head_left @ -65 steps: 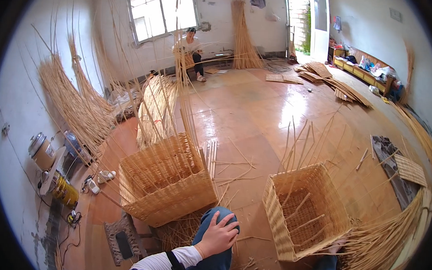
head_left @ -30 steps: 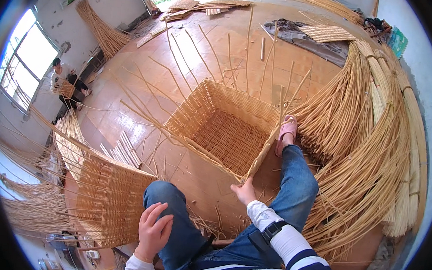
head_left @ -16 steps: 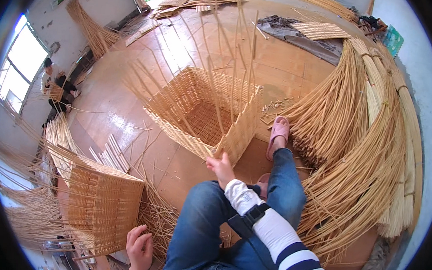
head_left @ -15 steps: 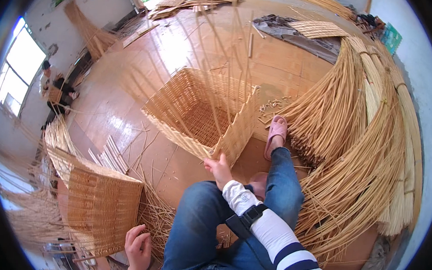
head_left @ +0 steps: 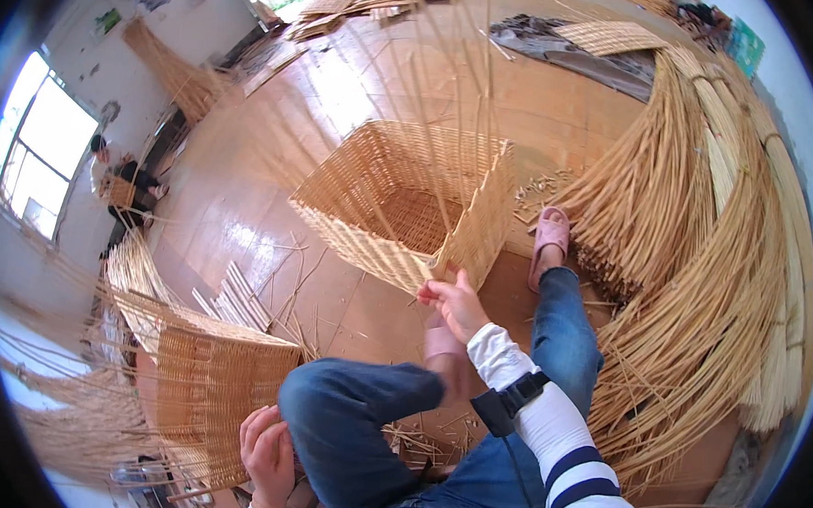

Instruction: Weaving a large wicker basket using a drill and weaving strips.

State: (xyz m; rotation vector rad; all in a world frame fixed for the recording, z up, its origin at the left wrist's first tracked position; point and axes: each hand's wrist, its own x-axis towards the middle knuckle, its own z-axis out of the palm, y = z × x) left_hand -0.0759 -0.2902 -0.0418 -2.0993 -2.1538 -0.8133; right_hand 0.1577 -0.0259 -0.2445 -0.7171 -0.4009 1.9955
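At left, blurred thin stalks point(head_left: 61, 355) partly obscure a tan rectangular wicker basket point(head_left: 220, 391), beside which the left hand point(head_left: 269, 458) hangs loosely half-open, seemingly empty. On the brown floor point(head_left: 347, 329) mid-view, an open-topped tan wicker basket with blurred uprights point(head_left: 361, 247) meets the right hand point(head_left: 459, 307) at its near corner; whether the fingers pinch it, I cannot tell.
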